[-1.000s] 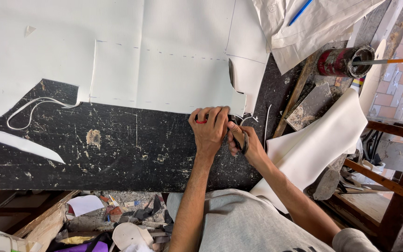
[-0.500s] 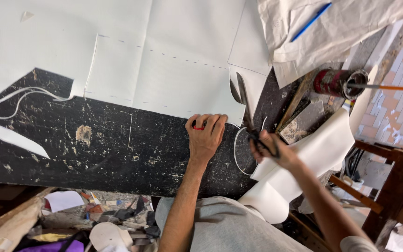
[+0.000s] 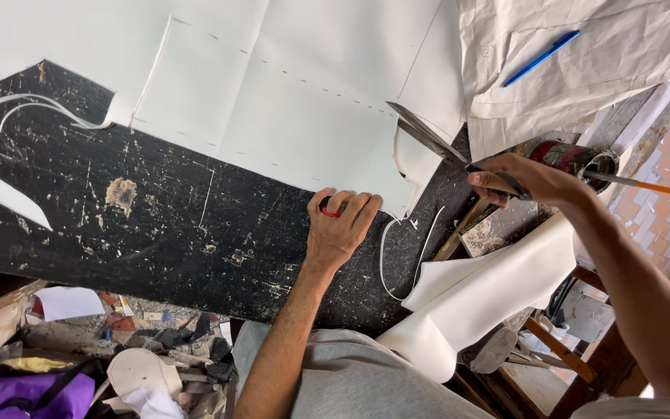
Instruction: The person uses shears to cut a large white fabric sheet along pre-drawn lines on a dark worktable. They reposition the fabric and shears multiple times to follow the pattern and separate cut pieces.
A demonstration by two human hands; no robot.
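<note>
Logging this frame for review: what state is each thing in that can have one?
Scissors: blades open, held in right hand.
Left hand: fist closed around a small red object, resting on the black table.
White sheet: flat, partly cut.
Blue pen: lying flat.

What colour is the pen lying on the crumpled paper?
Blue; the slim plastic pen shows best in the head view.

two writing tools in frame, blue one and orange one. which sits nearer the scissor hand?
The orange pencil, sticking out of the can just beside the right hand. The blue pen lies farther up on the cream sheet.
</note>
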